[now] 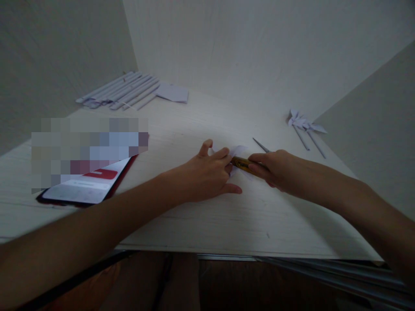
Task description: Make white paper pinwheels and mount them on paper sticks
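Note:
My left hand (210, 172) rests on a small piece of white paper (239, 150) on the table, its fingers spread and its thumb stretched out to the side. My right hand (270, 168) is closed around a yellow utility knife (241, 163). The knife's front end points left and meets the paper beside my left fingertips; its blade cannot be made out. A thin pointed metal piece (260, 144) sticks out beyond my right hand, the rest of it hidden. My left fingers cover much of the paper.
Several rolled paper sticks (119, 91) lie at the back left, beside a folded sheet of paper (173, 93). At the right are two paper pinwheels (304, 124) on sticks. A lit phone (87, 185) lies left. The table's front edge (227, 250) runs near my legs.

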The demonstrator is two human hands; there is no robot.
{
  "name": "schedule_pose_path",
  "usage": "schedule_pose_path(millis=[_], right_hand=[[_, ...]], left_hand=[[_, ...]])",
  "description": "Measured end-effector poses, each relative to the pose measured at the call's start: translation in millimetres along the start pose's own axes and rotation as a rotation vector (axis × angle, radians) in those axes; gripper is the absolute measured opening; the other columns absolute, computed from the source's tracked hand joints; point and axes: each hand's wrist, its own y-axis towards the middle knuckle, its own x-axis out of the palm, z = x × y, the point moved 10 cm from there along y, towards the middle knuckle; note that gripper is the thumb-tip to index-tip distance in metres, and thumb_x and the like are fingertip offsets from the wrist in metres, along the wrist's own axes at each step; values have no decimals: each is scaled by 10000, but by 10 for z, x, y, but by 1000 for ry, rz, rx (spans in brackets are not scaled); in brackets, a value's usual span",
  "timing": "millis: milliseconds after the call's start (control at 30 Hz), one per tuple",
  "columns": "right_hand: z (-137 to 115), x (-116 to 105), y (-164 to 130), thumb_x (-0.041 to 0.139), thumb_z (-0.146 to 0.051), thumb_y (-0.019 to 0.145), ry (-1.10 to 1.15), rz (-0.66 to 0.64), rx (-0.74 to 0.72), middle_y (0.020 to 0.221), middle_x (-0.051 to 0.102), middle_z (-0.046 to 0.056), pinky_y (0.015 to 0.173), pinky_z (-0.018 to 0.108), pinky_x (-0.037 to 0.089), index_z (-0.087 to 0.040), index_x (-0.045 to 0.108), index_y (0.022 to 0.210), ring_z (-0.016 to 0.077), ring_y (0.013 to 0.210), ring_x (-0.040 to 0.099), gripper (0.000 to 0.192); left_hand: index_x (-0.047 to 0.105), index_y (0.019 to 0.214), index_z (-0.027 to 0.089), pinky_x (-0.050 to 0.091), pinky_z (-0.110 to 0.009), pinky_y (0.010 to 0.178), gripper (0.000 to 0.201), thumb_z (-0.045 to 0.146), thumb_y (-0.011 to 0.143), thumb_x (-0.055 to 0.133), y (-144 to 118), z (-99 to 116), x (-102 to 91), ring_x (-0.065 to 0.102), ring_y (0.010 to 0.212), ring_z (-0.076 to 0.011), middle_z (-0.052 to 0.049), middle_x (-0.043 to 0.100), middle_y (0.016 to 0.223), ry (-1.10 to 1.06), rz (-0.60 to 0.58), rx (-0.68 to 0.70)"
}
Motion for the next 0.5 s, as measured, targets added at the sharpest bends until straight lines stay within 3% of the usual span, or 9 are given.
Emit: schedule_pose_path(millis=[200, 500], right_hand=[[-17, 26, -1, 312, -405, 873, -2, -9, -26, 532, 552, 8, 432, 220, 240, -168, 596, 785, 69, 399, 423, 379], [-65, 5, -10, 329, -368, 878, -51, 81, -75, 701, 641, 40, 510, 226, 325, -188, 599, 848, 117, 563, 553, 326]], left_hand=[[606, 1006, 136, 175, -477, 922, 505, 528, 838, 335, 6, -4, 15, 429, 1009, -252, -129, 564, 1046, 4, 7, 2], [600, 1010, 130, 177, -470, 922, 494, 515, 841, 343, 12, -2, 10, 437, 1006, -253, -135, 561, 1038, 15, 2, -1]])
